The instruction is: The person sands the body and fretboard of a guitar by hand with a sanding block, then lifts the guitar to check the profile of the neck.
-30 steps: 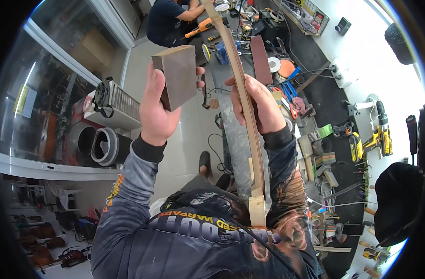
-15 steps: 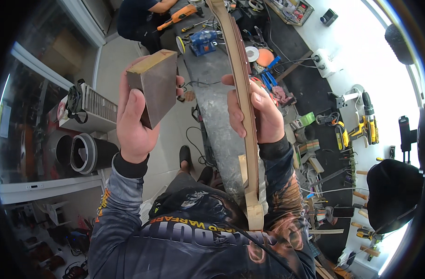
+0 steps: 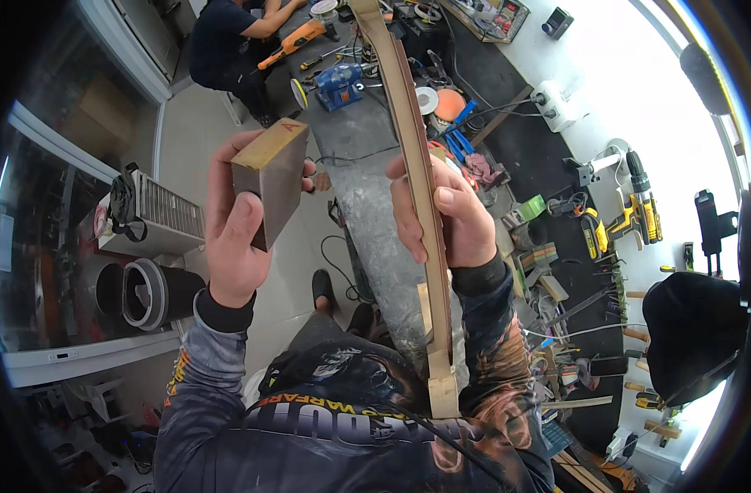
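Observation:
My left hand [image 3: 240, 238] is closed around a wooden sanding block [image 3: 287, 185] with a greyish-brown broad face and a yellowish end. The block is tilted and raised clear of the bench. My right hand [image 3: 453, 214] wraps round the middle of a guitar neck [image 3: 416, 156], thumb on one side and fingers on the other. Pale wood shows along the neck's edge, with a thin reddish-brown fretboard on its right. Its squared pale heel [image 3: 443, 396] rests near or against my shirt, and the far end reaches the top of the view. Block and neck are apart.
Beneath the neck runs a dusty dark bench [image 3: 367, 205]. Farther along it are a blue bench grinder [image 3: 336, 86] and an orange power tool [image 3: 292, 43]. A co-worker [image 3: 228, 49] sits far left. Yellow drills [image 3: 641, 205] hang on the right wall; a black bin [image 3: 174, 292] stands left.
The block has come slightly nearer and lower in the view. The bench and surroundings have shifted left and down a little. Both hands keep their holds.

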{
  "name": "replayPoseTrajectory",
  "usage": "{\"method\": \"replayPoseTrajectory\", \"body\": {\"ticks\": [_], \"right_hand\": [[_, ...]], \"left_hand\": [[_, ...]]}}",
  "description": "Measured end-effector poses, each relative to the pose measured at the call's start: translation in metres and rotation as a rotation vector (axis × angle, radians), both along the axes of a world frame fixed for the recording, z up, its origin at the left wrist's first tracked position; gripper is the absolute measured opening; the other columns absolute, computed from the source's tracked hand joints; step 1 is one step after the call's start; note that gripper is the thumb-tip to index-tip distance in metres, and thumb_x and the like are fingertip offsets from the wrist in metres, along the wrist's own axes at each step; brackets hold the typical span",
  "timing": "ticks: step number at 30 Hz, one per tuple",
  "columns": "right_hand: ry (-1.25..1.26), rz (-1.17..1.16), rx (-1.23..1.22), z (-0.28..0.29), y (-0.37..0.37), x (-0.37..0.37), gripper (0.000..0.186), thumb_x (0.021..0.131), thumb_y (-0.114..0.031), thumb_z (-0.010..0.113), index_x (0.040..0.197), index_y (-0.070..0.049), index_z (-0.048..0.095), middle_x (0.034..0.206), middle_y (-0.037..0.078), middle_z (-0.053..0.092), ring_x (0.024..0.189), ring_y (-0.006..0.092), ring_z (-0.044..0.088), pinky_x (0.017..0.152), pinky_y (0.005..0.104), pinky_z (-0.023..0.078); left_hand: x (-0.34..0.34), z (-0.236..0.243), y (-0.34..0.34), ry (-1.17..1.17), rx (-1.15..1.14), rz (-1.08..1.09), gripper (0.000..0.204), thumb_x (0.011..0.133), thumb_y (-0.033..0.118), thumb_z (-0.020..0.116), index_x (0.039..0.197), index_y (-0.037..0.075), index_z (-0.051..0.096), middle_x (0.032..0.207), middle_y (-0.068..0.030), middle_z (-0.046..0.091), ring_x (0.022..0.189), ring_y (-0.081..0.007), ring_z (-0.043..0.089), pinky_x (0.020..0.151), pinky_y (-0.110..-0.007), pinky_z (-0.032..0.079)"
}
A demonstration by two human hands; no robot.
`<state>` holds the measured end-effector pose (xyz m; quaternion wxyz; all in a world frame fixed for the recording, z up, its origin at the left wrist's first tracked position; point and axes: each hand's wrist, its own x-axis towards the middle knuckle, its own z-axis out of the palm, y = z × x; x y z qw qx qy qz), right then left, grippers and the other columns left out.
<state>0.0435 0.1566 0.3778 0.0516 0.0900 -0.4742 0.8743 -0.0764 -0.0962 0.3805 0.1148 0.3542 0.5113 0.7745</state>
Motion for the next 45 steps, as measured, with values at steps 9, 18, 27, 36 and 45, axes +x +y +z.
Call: {"method": "replayPoseTrajectory", "body": {"ticks": [9, 18, 27, 36, 45], "right_hand": [[-0.195, -0.188, 0.280, -0.002, 0.014, -0.010, 0.069, 0.123, -0.058, 0.036, 0.102, -0.001, 0.070, 0.073, 0.008, 0.068, 0.057, 0.0135, 0.061, 0.058, 0.0276, 0.051], [-0.077, -0.397, 0.349, -0.001, 0.015, 0.003, 0.061, 0.125, -0.047, 0.041, 0.101, -0.003, 0.075, 0.089, 0.002, 0.070, 0.080, 0.0087, 0.060, 0.074, 0.0287, 0.049], [-0.074, -0.351, 0.363, 0.002, 0.011, 0.001, 0.057, 0.122, -0.055, 0.044, 0.103, -0.007, 0.068, 0.080, 0.001, 0.064, 0.066, 0.0077, 0.058, 0.060, 0.0250, 0.046], [0.352, -0.862, 1.245, -0.044, 0.027, 0.009, 0.039, 0.117, -0.013, 0.058, 0.151, 0.004, 0.065, 0.134, 0.016, 0.074, 0.124, 0.0235, 0.071, 0.107, 0.0347, 0.057], [0.241, -0.897, 0.878, -0.037, 0.023, -0.007, 0.039, 0.123, -0.031, 0.053, 0.129, 0.002, 0.074, 0.110, 0.008, 0.075, 0.100, 0.0141, 0.072, 0.089, 0.0270, 0.057]], "left_hand": [[-0.021, 0.071, 0.048, 1.137, -0.212, 0.341, 0.065, 0.091, 0.020, 0.090, 0.149, 0.007, 0.063, 0.152, -0.0181, 0.064, 0.129, -0.0344, 0.065, 0.105, -0.045, 0.053], [0.004, 0.061, 0.074, 1.431, -0.250, 0.371, 0.063, 0.074, 0.018, 0.095, 0.134, 0.021, 0.078, 0.144, -0.0104, 0.069, 0.118, -0.0320, 0.064, 0.096, -0.047, 0.049], [0.019, 0.091, 0.084, 0.906, -0.689, -0.073, 0.043, 0.079, 0.017, 0.089, 0.121, 0.013, 0.080, 0.123, -0.0182, 0.076, 0.104, -0.0354, 0.072, 0.084, -0.046, 0.055], [-0.008, 0.081, 0.086, 1.431, -0.253, 0.481, 0.037, 0.089, 0.017, 0.089, 0.124, 0.023, 0.080, 0.146, -0.0090, 0.070, 0.126, -0.0323, 0.062, 0.092, -0.044, 0.051], [-0.014, 0.074, 0.094, 1.343, -0.134, 0.476, 0.037, 0.086, 0.023, 0.088, 0.121, 0.020, 0.079, 0.144, -0.0113, 0.069, 0.127, -0.0333, 0.063, 0.103, -0.052, 0.046]]}}
